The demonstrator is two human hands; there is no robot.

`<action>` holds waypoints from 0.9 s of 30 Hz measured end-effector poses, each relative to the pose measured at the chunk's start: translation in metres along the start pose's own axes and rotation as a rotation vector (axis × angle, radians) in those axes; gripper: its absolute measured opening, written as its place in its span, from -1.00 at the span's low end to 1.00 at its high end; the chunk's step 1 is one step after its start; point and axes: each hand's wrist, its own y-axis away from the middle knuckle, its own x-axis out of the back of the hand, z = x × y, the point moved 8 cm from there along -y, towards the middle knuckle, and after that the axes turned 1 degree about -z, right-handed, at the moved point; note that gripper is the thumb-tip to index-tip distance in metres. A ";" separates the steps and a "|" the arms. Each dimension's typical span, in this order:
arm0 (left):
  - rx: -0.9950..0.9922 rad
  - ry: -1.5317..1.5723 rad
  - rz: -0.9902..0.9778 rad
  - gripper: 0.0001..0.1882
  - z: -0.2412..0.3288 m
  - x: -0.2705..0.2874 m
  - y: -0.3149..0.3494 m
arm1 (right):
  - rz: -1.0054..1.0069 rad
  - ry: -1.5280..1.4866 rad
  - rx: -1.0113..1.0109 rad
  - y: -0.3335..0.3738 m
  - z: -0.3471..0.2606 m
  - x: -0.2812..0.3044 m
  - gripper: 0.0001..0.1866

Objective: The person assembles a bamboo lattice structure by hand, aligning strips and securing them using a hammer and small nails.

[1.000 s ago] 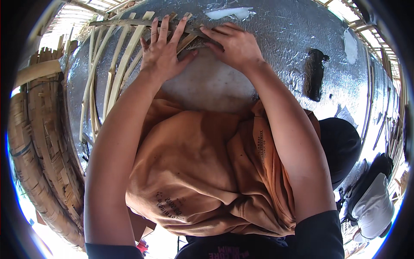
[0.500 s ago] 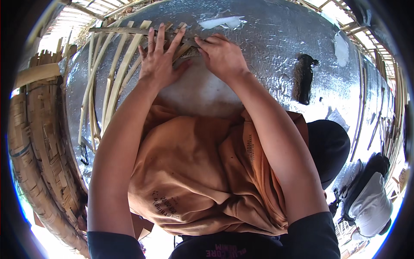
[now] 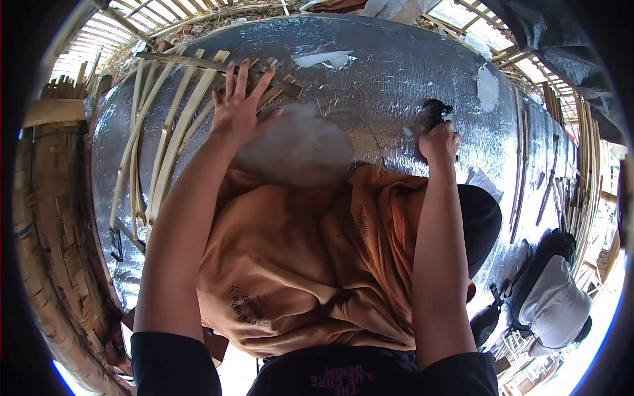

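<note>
Lying roughly near-to-far on the right of the silver sheet (image 3: 383, 76), the dark object (image 3: 436, 111) sits under the curled right hand (image 3: 438, 142), firmness of hold unclear; left hand (image 3: 235, 117) splayed on pale strips (image 3: 195, 105), far left.

Woven bamboo (image 3: 59, 198) lined the left edge. Brown cloth (image 3: 284, 257) lay in folds across the middle, and whitish patches (image 3: 487, 89) marked the silver sheet (image 3: 396, 63). A pale-shirted person (image 3: 555, 300) was at lower right, dark sheeting (image 3: 561, 39) at upper right.
</note>
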 end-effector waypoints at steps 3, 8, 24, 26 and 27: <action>0.012 0.028 -0.028 -0.08 -0.001 0.001 0.001 | -0.013 0.033 0.145 -0.012 0.002 -0.011 -0.30; 0.024 0.029 -0.027 -0.08 -0.005 -0.001 0.004 | 0.001 -0.370 0.362 0.020 -0.047 0.009 -0.65; 0.010 0.089 0.016 -0.11 -0.005 0.000 0.008 | 0.069 -0.730 1.020 0.184 -0.214 0.047 -0.52; 0.001 0.096 0.027 -0.11 -0.002 0.000 0.006 | -0.030 -0.520 0.942 0.176 -0.216 0.022 -0.52; 0.002 0.083 0.027 -0.11 -0.002 -0.001 0.006 | -0.124 -0.310 0.859 0.169 -0.213 -0.001 -0.52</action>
